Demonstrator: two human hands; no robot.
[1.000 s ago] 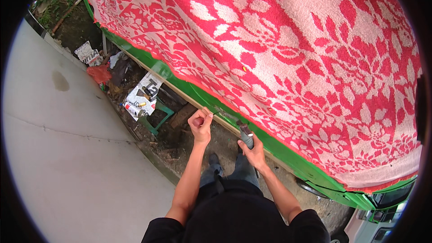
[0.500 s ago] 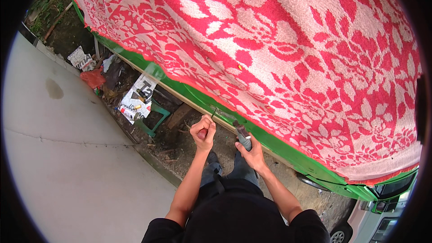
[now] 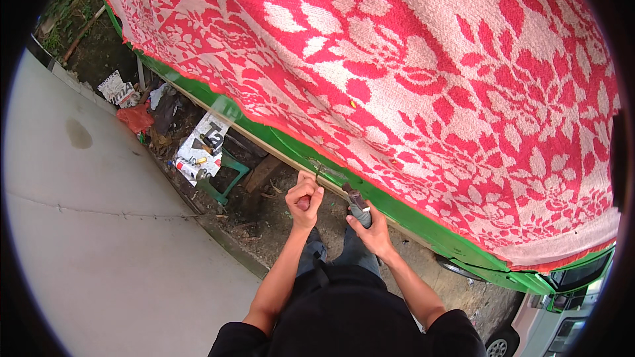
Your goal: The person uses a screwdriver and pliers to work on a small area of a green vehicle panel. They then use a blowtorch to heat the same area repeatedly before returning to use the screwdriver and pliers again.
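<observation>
My left hand (image 3: 304, 199) is closed around the reddish-brown handle (image 3: 303, 203) of a tool with a thin dark metal shaft (image 3: 317, 170). The shaft's end is by a scraped, greyish patch (image 3: 331, 171) on the green panel (image 3: 288, 144), but I cannot tell whether it touches. My right hand (image 3: 374, 230) grips a tool with a grey handle (image 3: 361, 214) and a dark, blocky end (image 3: 353, 194). That end is just short of the panel's pale lower edge, to the right of my left hand. The exact kind of either tool is unclear.
A red-and-pink floral cloth (image 3: 423, 92) drapes over the green body. Left and below are a green stool (image 3: 231, 175), a white printed board (image 3: 203, 137) with small items and a can, and a red bag (image 3: 135, 118). A grey curved surface (image 3: 119, 238) fills the left; a vehicle (image 3: 549, 324) stands lower right.
My left hand has shifted slightly right and toward me, with its tool's shaft now more upright in view. My right hand and its tool have barely moved.
</observation>
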